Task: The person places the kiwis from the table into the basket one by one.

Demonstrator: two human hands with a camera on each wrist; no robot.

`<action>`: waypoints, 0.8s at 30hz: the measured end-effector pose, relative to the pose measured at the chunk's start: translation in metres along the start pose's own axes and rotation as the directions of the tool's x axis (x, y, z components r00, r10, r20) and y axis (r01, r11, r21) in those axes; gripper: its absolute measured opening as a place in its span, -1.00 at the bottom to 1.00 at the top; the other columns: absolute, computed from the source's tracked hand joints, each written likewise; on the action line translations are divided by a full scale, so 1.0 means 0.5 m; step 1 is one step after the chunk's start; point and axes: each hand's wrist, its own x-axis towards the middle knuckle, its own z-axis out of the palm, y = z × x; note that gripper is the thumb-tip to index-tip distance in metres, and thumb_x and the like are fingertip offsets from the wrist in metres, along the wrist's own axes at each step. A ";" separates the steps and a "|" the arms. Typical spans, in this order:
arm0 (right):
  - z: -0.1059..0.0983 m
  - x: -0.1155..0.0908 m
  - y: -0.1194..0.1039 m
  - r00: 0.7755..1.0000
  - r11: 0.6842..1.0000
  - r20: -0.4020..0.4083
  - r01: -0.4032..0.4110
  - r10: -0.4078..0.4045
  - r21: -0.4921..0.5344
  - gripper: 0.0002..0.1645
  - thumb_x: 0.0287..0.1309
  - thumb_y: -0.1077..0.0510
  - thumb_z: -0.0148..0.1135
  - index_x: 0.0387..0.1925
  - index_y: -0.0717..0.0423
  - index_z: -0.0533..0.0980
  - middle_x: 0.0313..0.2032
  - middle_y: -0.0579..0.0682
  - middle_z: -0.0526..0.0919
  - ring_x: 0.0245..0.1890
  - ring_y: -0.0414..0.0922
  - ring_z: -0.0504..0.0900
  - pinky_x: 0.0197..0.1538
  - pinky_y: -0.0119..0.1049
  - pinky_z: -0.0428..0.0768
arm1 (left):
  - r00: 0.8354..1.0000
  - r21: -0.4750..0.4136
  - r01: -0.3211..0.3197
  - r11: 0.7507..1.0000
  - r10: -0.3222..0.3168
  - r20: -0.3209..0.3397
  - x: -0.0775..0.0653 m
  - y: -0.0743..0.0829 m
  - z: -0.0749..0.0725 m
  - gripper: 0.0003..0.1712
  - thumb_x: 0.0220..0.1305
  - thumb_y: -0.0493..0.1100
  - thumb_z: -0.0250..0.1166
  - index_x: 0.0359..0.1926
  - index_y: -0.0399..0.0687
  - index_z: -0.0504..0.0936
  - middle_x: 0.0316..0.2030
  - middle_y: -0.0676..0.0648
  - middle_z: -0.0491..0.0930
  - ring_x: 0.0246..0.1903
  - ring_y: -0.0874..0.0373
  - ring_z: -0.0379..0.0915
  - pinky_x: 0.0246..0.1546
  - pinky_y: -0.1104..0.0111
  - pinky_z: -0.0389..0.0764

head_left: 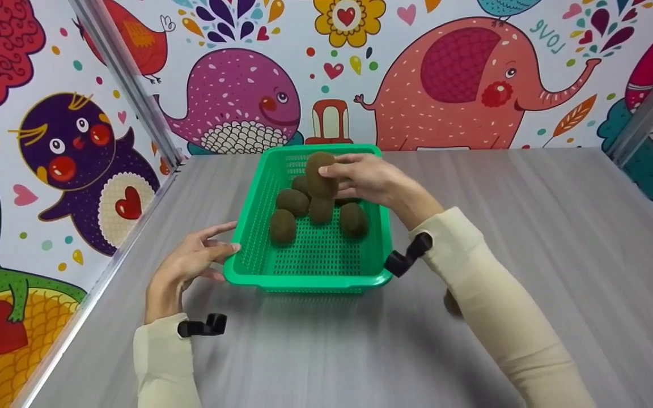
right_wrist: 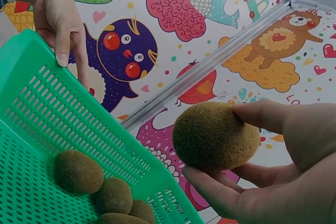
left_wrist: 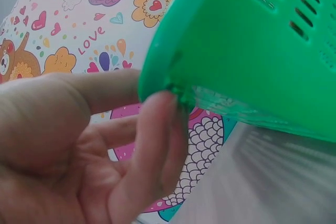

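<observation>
A brown, fuzzy kiwi (head_left: 321, 174) is held between the thumb and fingers of my right hand (head_left: 372, 180), above the far part of a green plastic basket (head_left: 309, 281). Up close in the right wrist view, the same kiwi (right_wrist: 215, 136) shows whole. Several more kiwis lie in the basket, among them one at left (head_left: 283, 228) and one at right (head_left: 353, 220); some are partly hidden. My left hand (head_left: 190, 260) pinches the basket's near left rim, its thumb on the edge and fingers beyond, as the left wrist view shows at the rim (left_wrist: 157, 61).
Another kiwi (head_left: 452, 304) sits on the grey table (head_left: 315, 351), mostly covered by my right forearm. Cartoon-printed walls (head_left: 338, 79) stand behind and at the sides, with metal posts (head_left: 128, 79) at the corners. Black wrist mounts (head_left: 408, 255) stick out from both sleeves.
</observation>
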 end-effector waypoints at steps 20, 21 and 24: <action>0.027 0.093 0.067 0.979 0.981 -0.066 -0.194 0.192 -0.027 -0.34 0.29 0.05 0.35 0.32 0.19 0.37 0.30 0.18 0.45 0.26 0.11 0.52 0.30 -0.04 0.58 | 1.000 0.017 0.002 1.000 -0.002 -0.020 0.000 0.005 0.002 -0.24 0.41 -0.08 0.27 0.53 -0.05 0.22 0.09 -0.26 0.65 -0.24 0.20 0.69 -0.34 0.31 0.76; 0.028 0.096 0.069 0.978 0.979 -0.065 -0.201 0.198 -0.034 -0.33 0.29 0.06 0.34 0.32 0.21 0.36 0.30 0.19 0.43 0.25 0.11 0.52 0.28 -0.04 0.60 | 1.000 0.016 0.004 1.000 -0.003 -0.020 0.000 0.004 0.002 -0.24 0.41 -0.08 0.27 0.53 -0.05 0.22 0.08 -0.25 0.66 -0.24 0.20 0.69 -0.34 0.31 0.77; 0.029 0.104 0.076 0.972 0.972 -0.056 -0.233 0.230 -0.043 -0.25 0.29 0.09 0.34 0.38 0.25 0.26 0.32 0.24 0.37 0.23 0.13 0.49 0.26 -0.04 0.61 | 1.000 0.011 0.003 1.000 -0.003 -0.020 0.000 0.003 0.004 -0.25 0.41 -0.09 0.27 0.53 -0.06 0.22 0.05 -0.23 0.67 -0.25 0.20 0.69 -0.34 0.30 0.77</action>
